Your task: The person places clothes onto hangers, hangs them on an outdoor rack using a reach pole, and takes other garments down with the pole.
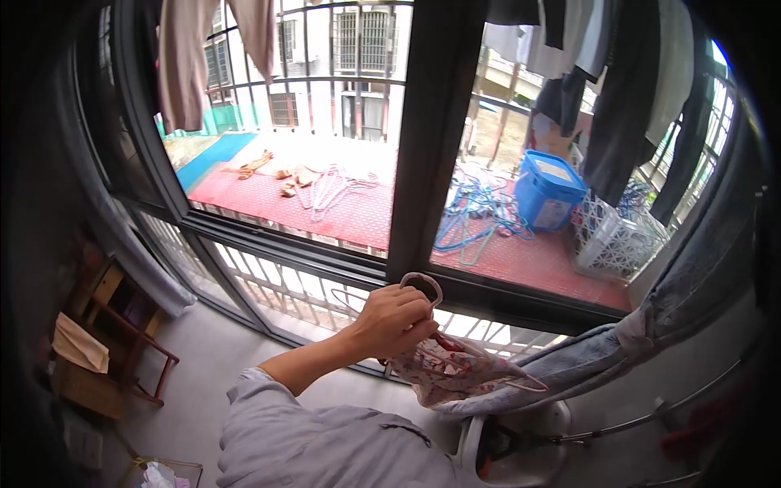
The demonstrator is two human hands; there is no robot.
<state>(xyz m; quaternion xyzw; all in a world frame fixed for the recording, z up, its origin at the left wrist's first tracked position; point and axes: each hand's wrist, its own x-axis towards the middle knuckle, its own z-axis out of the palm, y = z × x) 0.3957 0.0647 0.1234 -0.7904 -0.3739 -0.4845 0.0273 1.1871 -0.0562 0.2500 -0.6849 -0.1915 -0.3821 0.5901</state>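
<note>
My left hand (394, 322) reaches in from the lower left in a grey sleeve (264, 419). Its fingers are closed around the neck of a pale pink clothes hanger (535, 382), and the hook rises above the knuckles. One end of the hanger points right, and a thin loop shows on the left, beyond the hand. A floral garment (455, 366) in pale pink with reddish patterns hangs from it, bunched below my fingers. My right hand is out of the frame.
A dark window frame (419, 163) stands ahead. Outside, a red ledge (285, 207) bears hangers (333, 191), a blue bucket (549, 189) and a white crate (614, 240). Clothes (622, 106) hang overhead. A tied curtain (643, 325) is at right, a wooden chair (150, 358) at left.
</note>
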